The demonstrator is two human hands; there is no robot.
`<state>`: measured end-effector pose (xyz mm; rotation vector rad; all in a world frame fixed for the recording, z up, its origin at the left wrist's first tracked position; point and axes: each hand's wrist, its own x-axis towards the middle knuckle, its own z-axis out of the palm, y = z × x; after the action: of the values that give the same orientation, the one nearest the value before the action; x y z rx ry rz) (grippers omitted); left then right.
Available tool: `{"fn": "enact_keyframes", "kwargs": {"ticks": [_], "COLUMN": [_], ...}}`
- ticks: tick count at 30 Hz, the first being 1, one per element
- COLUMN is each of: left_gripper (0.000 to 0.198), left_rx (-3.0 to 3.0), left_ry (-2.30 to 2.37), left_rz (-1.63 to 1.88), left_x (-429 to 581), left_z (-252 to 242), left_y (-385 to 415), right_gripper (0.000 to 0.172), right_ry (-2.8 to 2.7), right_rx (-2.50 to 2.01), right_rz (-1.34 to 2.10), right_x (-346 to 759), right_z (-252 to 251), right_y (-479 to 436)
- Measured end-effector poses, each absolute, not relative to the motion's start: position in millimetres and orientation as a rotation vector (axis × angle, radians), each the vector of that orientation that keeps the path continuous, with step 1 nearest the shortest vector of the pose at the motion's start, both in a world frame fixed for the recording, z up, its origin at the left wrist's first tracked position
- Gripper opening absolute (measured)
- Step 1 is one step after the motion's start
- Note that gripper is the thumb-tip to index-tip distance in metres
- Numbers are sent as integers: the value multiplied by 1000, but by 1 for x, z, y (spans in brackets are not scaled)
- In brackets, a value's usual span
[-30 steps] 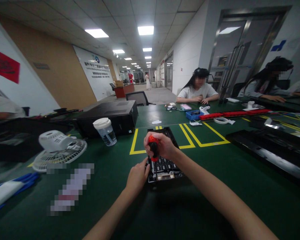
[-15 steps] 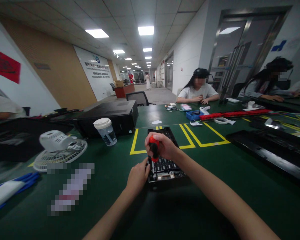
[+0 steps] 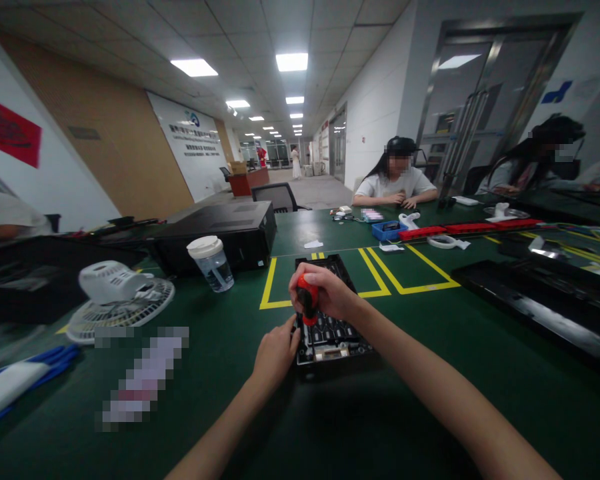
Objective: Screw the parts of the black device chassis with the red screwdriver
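Observation:
My right hand (image 3: 325, 290) is wrapped round the red-and-black handle of a screwdriver (image 3: 309, 300), held over a black case (image 3: 337, 333). The screwdriver's tip is hidden below its handle and my fingers. Rows of moulded dark shapes and a pale metallic strip near the front edge show inside the case, which lies flat on the green table. At the case's left edge, my left hand (image 3: 279, 347) grips the rim, thumb on the near side and fingertips partly hidden close under the screwdriver.
To the left stand a lidded cup (image 3: 213, 263), a white fan (image 3: 117, 293) and a black computer case (image 3: 220, 233). Blue-and-white gloves (image 3: 25, 380) lie at the left edge. A long black panel (image 3: 530, 307) is on the right. Farther back are a blue tray (image 3: 387, 231) and a seated person (image 3: 397, 180).
The screwdriver handle has tilted and shifted very slightly in my right hand. My left hand and the case stay where they were.

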<state>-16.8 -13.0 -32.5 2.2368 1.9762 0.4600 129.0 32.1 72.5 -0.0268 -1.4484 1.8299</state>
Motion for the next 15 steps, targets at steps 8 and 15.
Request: {"fn": "enact_keyframes", "kwargs": {"ticks": [8,15], "left_gripper": [39,40], "left_rx": [2240,2248], "left_ry": [1983,1975], "left_rz": [445,454], "left_x": [-16,-17], "left_z": [-31,-31], "left_y": [-14,-14], "right_gripper": [11,12], "right_ry": [-1446,-1468], "right_rx": [-73,-121], "right_rz": [1837,1814], "right_x": [132,136], "right_z": [74,72], "right_y": [32,33]}}
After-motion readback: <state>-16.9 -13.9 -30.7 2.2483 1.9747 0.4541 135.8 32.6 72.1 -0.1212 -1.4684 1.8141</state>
